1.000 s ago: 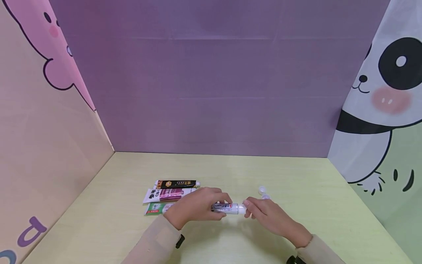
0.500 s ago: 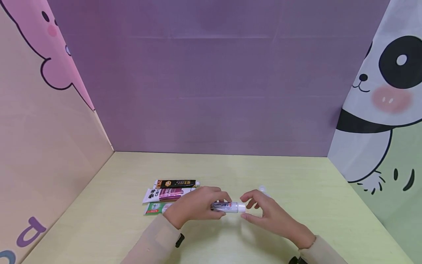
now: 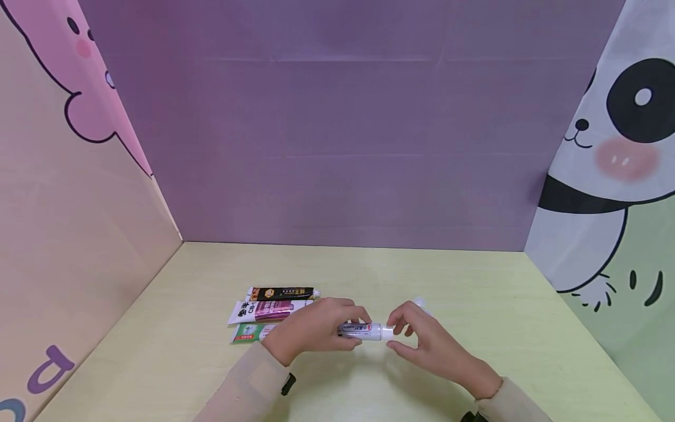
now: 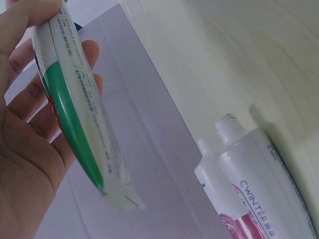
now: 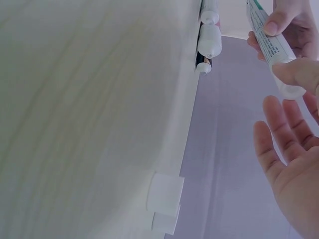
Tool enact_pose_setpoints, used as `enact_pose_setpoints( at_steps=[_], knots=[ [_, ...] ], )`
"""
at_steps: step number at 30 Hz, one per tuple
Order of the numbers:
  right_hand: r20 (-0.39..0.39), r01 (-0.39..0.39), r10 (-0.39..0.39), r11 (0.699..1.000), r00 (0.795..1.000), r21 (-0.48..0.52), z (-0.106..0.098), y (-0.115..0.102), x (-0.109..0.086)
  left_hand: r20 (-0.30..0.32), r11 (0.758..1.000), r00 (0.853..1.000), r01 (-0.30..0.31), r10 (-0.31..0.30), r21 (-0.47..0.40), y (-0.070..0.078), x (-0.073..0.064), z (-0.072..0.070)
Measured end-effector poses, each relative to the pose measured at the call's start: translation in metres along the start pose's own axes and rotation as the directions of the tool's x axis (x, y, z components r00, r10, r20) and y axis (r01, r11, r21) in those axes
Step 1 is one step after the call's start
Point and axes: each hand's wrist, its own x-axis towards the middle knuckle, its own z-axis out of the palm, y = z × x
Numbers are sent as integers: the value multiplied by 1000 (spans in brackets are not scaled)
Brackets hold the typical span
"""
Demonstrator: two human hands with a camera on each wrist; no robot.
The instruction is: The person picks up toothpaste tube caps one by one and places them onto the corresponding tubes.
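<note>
Pale tabletop (image 3: 506,328), purple wall (image 3: 337,146) behind: the left hand (image 3: 316,329) holds a tube (image 3: 360,331) raised at centre, the right hand (image 3: 437,346) parting thumb and fingers about its white cap (image 3: 387,333). Turning probably wants a square pinch, tube kept steady; loose caps (image 3: 419,302) lie just beyond, three tubes (image 3: 270,311) leftward, more room rightward.

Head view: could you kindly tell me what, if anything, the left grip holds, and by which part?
The left grip holds a white tube by its body, behind the cap.
</note>
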Motion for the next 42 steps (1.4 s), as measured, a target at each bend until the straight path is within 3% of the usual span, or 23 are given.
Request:
enact_pose_setpoints(
  at_steps=[10,18,31,42],
  knots=[
    [18,-45,45,999,999,-1,0,0,0,-6,1000,1000,-9,9,-12,2,-1,-2],
    [36,-130,130,991,991,10,-1,0,-1,-16,1000,1000,-12,12,4,2,-1,-3],
    [105,-295,293,956,950,4,-4,0,2,-15,1000,1000,-7,7,8,2,-1,-1],
    [124,-282,284,959,951,-30,-1,3,2,-15,1000,1000,-11,11,2,3,0,-2]
  ],
)
